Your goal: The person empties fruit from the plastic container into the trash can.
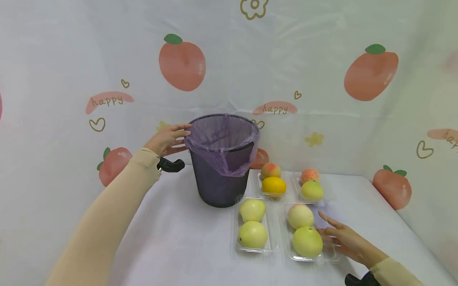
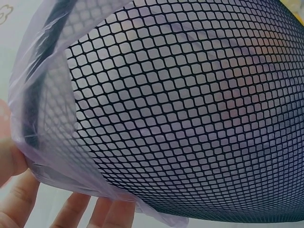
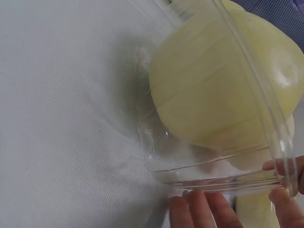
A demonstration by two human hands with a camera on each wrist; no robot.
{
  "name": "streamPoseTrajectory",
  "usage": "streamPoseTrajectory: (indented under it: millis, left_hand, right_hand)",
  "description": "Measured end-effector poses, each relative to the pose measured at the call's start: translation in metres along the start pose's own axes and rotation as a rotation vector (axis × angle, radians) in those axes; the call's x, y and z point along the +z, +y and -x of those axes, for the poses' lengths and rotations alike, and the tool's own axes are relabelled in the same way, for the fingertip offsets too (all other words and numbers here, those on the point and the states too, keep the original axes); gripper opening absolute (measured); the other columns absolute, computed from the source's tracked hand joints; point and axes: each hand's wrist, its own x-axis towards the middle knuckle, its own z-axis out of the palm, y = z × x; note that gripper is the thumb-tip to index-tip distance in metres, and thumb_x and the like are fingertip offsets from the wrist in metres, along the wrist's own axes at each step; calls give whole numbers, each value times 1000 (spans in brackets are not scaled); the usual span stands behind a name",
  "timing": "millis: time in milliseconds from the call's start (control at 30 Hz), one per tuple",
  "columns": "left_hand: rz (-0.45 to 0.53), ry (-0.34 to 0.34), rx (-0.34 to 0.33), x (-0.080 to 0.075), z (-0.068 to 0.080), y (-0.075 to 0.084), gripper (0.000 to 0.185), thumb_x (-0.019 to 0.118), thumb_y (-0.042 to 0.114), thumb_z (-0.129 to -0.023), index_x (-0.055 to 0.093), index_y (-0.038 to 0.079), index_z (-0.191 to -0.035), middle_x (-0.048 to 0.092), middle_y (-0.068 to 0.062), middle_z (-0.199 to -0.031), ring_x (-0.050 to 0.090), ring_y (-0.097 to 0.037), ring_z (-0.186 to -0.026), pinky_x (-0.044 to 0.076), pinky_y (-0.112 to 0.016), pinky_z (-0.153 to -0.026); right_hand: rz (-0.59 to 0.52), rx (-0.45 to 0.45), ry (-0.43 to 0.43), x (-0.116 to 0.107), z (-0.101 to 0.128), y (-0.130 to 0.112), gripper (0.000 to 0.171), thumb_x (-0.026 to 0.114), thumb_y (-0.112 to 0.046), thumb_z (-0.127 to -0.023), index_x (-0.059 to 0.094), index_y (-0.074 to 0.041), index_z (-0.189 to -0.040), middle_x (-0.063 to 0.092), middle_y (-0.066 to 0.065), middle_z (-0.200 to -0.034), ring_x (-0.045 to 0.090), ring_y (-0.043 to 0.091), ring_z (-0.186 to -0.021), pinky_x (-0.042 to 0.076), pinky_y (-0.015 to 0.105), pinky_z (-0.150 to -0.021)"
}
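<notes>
A black mesh wastebasket (image 1: 218,186) stands upright, its purple plastic bag (image 1: 229,159) folded over the rim. My left hand (image 1: 169,139) touches its left side, fingers extended at the rim; in the left wrist view the fingertips (image 2: 71,209) lie along the bag's edge. At the right, my right hand (image 1: 345,238) rests its loosely straight fingers against the side of a clear plastic tray (image 1: 330,256). That tray holds a pale peach (image 1: 300,216) and a yellow-green round fruit (image 1: 307,242). Up close, fingers (image 3: 199,209) reach the tray's outer wall.
Left of that tray, another clear tray (image 1: 273,238) holds two yellow-green fruits (image 1: 253,222). Behind, one tray has a peach (image 1: 270,171) and a yellow fruit (image 1: 274,186); another has a reddish fruit (image 1: 310,175) and a green-yellow one (image 1: 312,190). A fruit-print curtain (image 1: 222,51) hangs behind.
</notes>
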Motion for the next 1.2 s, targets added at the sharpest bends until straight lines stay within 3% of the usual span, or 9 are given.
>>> streamPoseTrajectory:
  millis: [100, 200, 300, 400, 667, 767, 867, 1000, 1200]
  left_hand:
    - [-11, 1, 4, 0, -1, 0, 54, 53, 17, -101, 34, 15, -151, 45, 4, -121, 53, -15, -103, 40, -40, -111]
    - [-17, 5, 7, 0, -2, 0, 53, 52, 16, -101, 34, 14, -151, 44, 2, -124, 53, -16, -105, 40, -41, -111]
    - [-11, 9, 5, 0, -2, 0, 54, 53, 17, -100, 34, 14, -151, 45, 2, -124, 53, -16, -104, 40, -42, -111]
    - [-2, 6, -2, 0, -2, 0, 55, 54, 18, -100, 34, 15, -151, 46, 3, -120, 54, -15, -102, 40, -41, -111]
    - [8, 3, -15, -2, -2, -1, 55, 53, 19, -100, 33, 17, -152, 46, 6, -117, 54, -13, -101, 40, -39, -111]
    - [4, 6, -14, -2, -2, -1, 54, 53, 18, -101, 34, 17, -151, 46, 5, -117, 54, -13, -101, 42, -37, -109]
    - [2, 3, -12, -2, -1, -1, 55, 54, 19, -100, 34, 17, -151, 47, 5, -117, 54, -14, -102, 44, -35, -107]
    - [13, -2, -9, -2, 1, 0, 56, 55, 19, -100, 33, 16, -152, 47, 4, -117, 53, -15, -104, 42, -37, -109]
    - [23, -8, -8, -1, 0, 1, 56, 54, 18, -100, 33, 16, -152, 46, 4, -117, 53, -15, -103, 39, -40, -112]
  right_hand:
    - [-18, -10, -23, 0, 2, 1, 73, 44, -23, -102, -9, -14, -152, 29, 38, -146, 17, 64, -133, 32, 72, -102]
    - [-61, -15, -57, -2, 3, 2, 75, 44, -25, -103, -12, -17, -152, 35, 36, -142, 36, 56, -128, 46, 58, -97]
    - [-133, -13, -107, -3, 4, 3, 77, 45, -26, -103, -15, -19, -152, 46, 23, -134, 50, 33, -120, 52, 49, -92]
    - [-205, -14, -158, -4, 5, 5, 78, 44, -24, -104, -18, -22, -151, 48, 12, -129, 53, 22, -115, 52, 50, -94]
    - [-333, -43, -236, -6, 7, 7, 75, 39, -21, -105, -19, -29, -151, 47, 9, -127, 56, 19, -115, 50, 53, -97]
    - [-387, -56, -255, -6, 8, 8, 71, 38, -20, -105, -10, -46, -150, 46, 8, -126, 56, 19, -115, 49, 53, -98]
    - [-434, -64, -270, -7, 8, 9, 60, 37, -19, -106, 19, -66, -139, 47, 6, -125, 55, 18, -115, 49, 53, -99]
    - [-451, -69, -256, -8, 8, 12, 54, 36, -20, -106, 32, -69, -129, 42, 6, -128, 53, 18, -116, 47, 51, -102]
    - [-458, -98, -230, -12, 13, 12, 51, 33, -21, -106, 39, -67, -126, 14, 18, -137, 53, 17, -117, 44, 51, -105]
